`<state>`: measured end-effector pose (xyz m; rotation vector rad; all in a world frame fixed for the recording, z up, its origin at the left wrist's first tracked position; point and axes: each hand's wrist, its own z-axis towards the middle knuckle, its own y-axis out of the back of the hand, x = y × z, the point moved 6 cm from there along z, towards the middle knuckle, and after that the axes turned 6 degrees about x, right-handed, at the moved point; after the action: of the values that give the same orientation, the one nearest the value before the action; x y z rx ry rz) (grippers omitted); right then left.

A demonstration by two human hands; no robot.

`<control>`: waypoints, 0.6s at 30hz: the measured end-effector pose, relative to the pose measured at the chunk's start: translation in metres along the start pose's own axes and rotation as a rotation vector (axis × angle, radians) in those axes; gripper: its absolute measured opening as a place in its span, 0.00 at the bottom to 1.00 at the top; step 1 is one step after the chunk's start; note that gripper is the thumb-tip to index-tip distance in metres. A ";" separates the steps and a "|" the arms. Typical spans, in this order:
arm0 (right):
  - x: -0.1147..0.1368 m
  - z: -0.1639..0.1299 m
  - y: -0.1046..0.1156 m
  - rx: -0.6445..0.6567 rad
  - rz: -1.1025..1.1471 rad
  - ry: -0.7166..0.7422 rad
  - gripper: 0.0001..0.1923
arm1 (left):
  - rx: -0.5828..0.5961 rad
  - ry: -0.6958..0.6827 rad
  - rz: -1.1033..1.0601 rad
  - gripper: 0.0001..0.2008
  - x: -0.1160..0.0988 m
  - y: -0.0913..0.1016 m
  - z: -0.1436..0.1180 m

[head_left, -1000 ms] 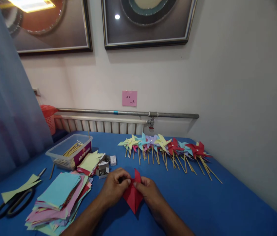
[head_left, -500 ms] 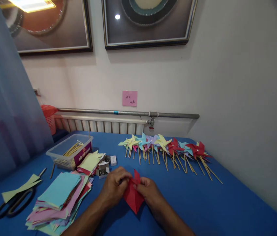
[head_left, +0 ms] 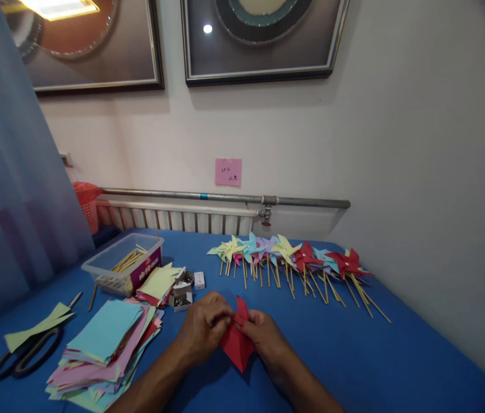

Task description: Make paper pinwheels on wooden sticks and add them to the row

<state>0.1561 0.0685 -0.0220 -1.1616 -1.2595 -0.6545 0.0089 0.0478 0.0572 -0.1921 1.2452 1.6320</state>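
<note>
Between left hand (head_left: 205,326) and right hand (head_left: 265,337), both pinching, sits the red paper (head_left: 236,344).

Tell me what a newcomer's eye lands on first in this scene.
First, the two hands at the near middle of the blue table: the left hand and right hand pinch a folded red paper between them. Next, the row of paper pinwheels on sticks along the far edge, and the stack of coloured paper sheets to the left.
</note>
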 end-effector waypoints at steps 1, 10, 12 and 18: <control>0.001 -0.001 -0.001 -0.001 -0.009 0.001 0.25 | -0.007 -0.011 0.018 0.13 0.001 0.000 -0.001; 0.002 -0.003 0.001 0.025 -0.001 0.023 0.22 | -0.131 -0.271 0.415 0.14 0.000 -0.005 -0.006; 0.001 -0.003 0.003 0.019 0.005 0.027 0.21 | -0.144 -0.298 0.499 0.15 -0.002 -0.005 -0.007; 0.000 -0.003 0.004 -0.011 -0.046 0.014 0.24 | -0.168 -0.397 0.699 0.14 -0.006 -0.006 -0.008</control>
<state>0.1613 0.0670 -0.0233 -1.1377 -1.2755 -0.7028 0.0126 0.0372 0.0539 0.5004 0.9068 2.2318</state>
